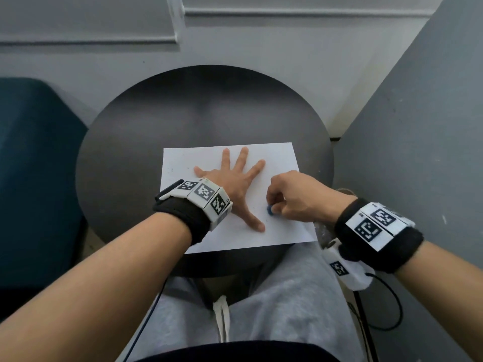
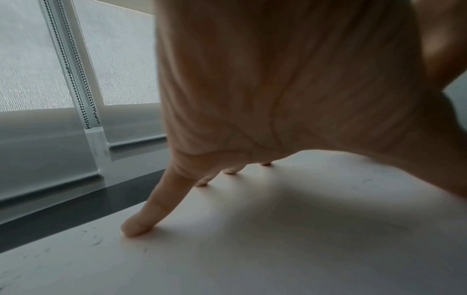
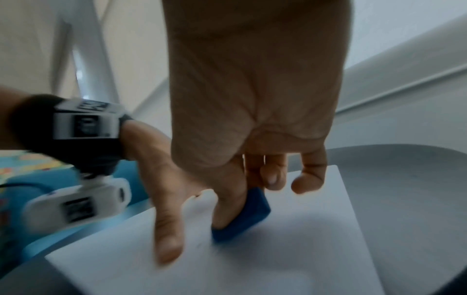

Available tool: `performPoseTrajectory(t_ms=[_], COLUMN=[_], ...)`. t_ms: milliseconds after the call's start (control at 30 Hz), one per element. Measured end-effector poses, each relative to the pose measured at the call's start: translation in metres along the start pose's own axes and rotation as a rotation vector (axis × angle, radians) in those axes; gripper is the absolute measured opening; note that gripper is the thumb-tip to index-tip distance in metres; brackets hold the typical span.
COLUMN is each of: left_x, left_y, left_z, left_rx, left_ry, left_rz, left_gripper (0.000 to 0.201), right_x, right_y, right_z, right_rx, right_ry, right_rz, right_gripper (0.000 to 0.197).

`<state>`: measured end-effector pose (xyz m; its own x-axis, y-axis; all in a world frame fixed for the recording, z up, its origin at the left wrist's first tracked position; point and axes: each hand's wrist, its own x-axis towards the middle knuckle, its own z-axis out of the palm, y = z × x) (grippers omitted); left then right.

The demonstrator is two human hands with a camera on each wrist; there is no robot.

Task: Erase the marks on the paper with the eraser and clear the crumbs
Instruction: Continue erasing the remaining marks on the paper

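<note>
A white sheet of paper (image 1: pixel 277 158) lies on a round dark table (image 1: pixel 146 131). My left hand (image 1: pixel 235 178) presses flat on it with fingers spread; the fingertips (image 2: pixel 134 227) touch the paper (image 2: pixel 227 249). My right hand (image 1: pixel 292 197) pinches a small blue eraser (image 1: pixel 269 210) between thumb and fingers, its lower edge on the paper just right of my left thumb. The right wrist view shows the blue eraser (image 3: pixel 242 217) tilted, one corner on the paper (image 3: pixel 278 259). Faint dark specks (image 1: pixel 171 169) and crumbs (image 2: pixel 96 242) lie near the paper's left side.
A dark blue seat (image 1: pixel 34 178) stands left of the table. A grey wall panel (image 1: pixel 418 152) rises close on the right. Window blinds with a bead chain (image 2: pixel 73 79) hang behind. My grey-trousered lap (image 1: pixel 261 304) is under the table's near edge.
</note>
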<state>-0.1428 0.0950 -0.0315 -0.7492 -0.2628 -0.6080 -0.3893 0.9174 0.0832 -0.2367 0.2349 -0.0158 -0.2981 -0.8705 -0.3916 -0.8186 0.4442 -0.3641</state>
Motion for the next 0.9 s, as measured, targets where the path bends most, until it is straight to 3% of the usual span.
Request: performPoseTrajectory(t_ms=[100, 233, 367, 700, 900], left_x=[0.0, 0.002, 0.0, 0.0, 0.001], left_y=[0.0, 0.0, 0.0, -0.001, -0.001], left_z=[0.0, 0.0, 0.0, -0.002, 0.001], left_rx=[0.012, 0.002, -0.006, -0.002, -0.005], left_ry=[-0.002, -0.012, -0.01, -0.009, 0.008], left_rz=[-0.007, -0.003, 0.001, 0.001, 0.006], left_gripper=[0.148, 0.149, 0.148, 0.15, 0.151], right_x=[-0.008, -0.005, -0.012, 0.053, 0.035], right_y=[-0.003, 0.003, 0.001, 0.012, 0.004], right_z=[0.005, 0.002, 0.002, -0.035, -0.027], right_rx=[-0.048, -0.023, -0.007, 0.039, -0.033], right_ry=[-0.074, 0.017, -0.058, 0.157, -0.09], right_rz=[-0.038, 0.013, 0.023, 0.149, 0.032], right_gripper=[0.011, 0.007, 0.01, 0.003, 0.004])
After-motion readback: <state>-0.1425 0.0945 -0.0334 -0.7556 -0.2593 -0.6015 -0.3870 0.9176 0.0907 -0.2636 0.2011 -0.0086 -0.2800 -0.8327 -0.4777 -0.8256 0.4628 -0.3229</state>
